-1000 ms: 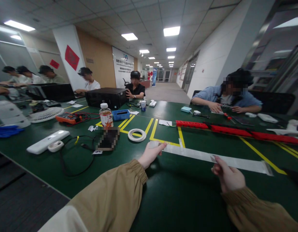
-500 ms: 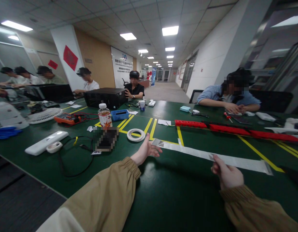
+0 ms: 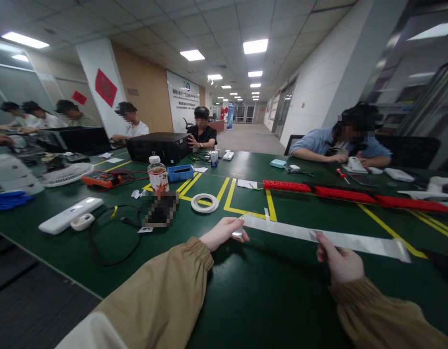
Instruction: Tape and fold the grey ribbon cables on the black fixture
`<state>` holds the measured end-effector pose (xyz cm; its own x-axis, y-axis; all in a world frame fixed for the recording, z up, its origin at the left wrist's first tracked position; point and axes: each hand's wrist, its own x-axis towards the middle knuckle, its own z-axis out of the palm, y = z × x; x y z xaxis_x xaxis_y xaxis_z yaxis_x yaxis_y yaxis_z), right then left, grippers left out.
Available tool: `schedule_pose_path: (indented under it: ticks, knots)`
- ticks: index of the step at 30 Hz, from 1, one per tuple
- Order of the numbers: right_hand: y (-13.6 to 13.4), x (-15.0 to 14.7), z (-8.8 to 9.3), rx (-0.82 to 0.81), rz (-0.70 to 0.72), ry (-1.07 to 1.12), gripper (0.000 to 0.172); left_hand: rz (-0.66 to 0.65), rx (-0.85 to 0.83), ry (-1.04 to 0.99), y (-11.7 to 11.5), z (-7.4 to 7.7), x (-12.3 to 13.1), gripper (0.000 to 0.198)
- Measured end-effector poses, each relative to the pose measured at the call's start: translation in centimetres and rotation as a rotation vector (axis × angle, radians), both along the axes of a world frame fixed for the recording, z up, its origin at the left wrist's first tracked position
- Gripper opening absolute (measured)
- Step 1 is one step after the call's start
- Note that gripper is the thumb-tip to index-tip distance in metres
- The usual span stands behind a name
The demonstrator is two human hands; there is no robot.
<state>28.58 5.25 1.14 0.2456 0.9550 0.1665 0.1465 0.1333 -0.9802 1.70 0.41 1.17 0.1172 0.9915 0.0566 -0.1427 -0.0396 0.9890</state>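
Observation:
A long, pale, translucent strip [image 3: 292,230] stretches between my hands above the green table [image 3: 267,300]. My left hand [image 3: 227,231] pinches its left end, and a short piece of the strip is folded down at the fingers. My right hand [image 3: 340,257] grips the lower edge between thumb and fingers, right of the middle. Beyond my right hand, the strip runs on to a shiny end. A small pale tab stands up near the strip's left part. The white tape roll [image 3: 204,196] lies flat behind my left hand.
To the left are a drink bottle [image 3: 158,175], a blue tray [image 3: 180,172], a black cable, a white device [image 3: 71,215] and an orange multimeter [image 3: 102,179]. Red bars [image 3: 343,195] cross the back right. Several people sit around the table.
My left hand has moved slightly right and down, its fingers closing, and the strip's left end is now folded over. A person at the right has lifted a white object.

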Motion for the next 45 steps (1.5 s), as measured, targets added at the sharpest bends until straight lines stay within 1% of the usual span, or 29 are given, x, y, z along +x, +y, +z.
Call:
schedule_pose_path:
  ticks: [2, 5, 7, 10, 14, 17, 19, 22, 24, 27, 30, 32, 35, 38, 43, 45]
  knots:
    - [-0.4, -0.2, 0.4, 0.001, -0.021, -0.087, 0.039, 0.035, 0.011, -0.006, 0.3, -0.4, 0.0, 0.047]
    - [-0.8, -0.2, 0.8, 0.095, 0.004, -0.275, 0.038, 0.075, 0.027, -0.015, 0.6, -0.9, 0.0, 0.047]
    - [-1.0, -0.3, 0.9, 0.142, 0.020, -0.350, 0.037, 0.102, 0.034, -0.018, 0.7, -1.0, 0.0, 0.047]
    - [-1.0, -0.3, 0.7, 0.224, 0.090, -0.313, 0.038, 0.150, 0.044, -0.017, 0.7, -0.9, -0.1, 0.046]
    - [-1.0, -0.1, 0.5, 0.289, 0.264, -0.302, 0.047, 0.227, 0.050, -0.013, 0.7, -0.6, -0.2, 0.044]
    - [-1.0, 0.1, 0.7, 0.306, 0.381, -0.363, 0.042, 0.288, 0.050, -0.010, 0.8, -0.4, -0.2, 0.041]
    - [-0.9, 0.3, 0.9, 0.311, 0.395, -0.394, 0.038, 0.319, 0.054, -0.005, 0.9, -0.4, -0.3, 0.041]
    - [-0.6, 0.7, 0.9, 0.241, 0.412, -0.375, 0.038, 0.345, 0.060, 0.009, 0.9, -0.2, -0.2, 0.040]
    - [-0.3, 0.9, 0.7, 0.181, 0.413, -0.370, 0.039, 0.350, 0.064, 0.020, 0.9, -0.2, -0.2, 0.041]
    - [-0.2, 0.8, 0.5, 0.151, 0.378, -0.357, 0.043, 0.344, 0.074, 0.041, 0.8, -0.2, -0.1, 0.041]
    - [-0.6, 0.2, 0.7, 0.080, 0.449, -0.316, 0.048, 0.328, 0.095, 0.070, 0.7, -0.3, -0.1, 0.041]
    - [-1.0, -0.3, 0.9, 0.046, 0.479, -0.280, 0.043, 0.308, 0.112, 0.097, 0.7, -0.5, -0.1, 0.041]
    - [-1.2, -0.5, 1.1, 0.036, 0.474, -0.251, 0.035, 0.278, 0.149, 0.146, 0.7, -0.8, -0.2, 0.039]
    - [-1.1, -0.4, 1.0, 0.018, 0.506, -0.273, 0.034, 0.276, 0.197, 0.201, 0.7, -0.9, -0.2, 0.032]
    - [-1.3, -0.5, 0.6, 0.104, 0.426, -0.313, 0.028, 0.256, 0.216, 0.271, 0.7, -1.0, -0.3, 0.025]
    - [-1.2, -0.3, 0.4, 0.112, 0.422, -0.356, 0.027, 0.230, 0.213, 0.284, 0.7, -1.1, -0.2, 0.024]
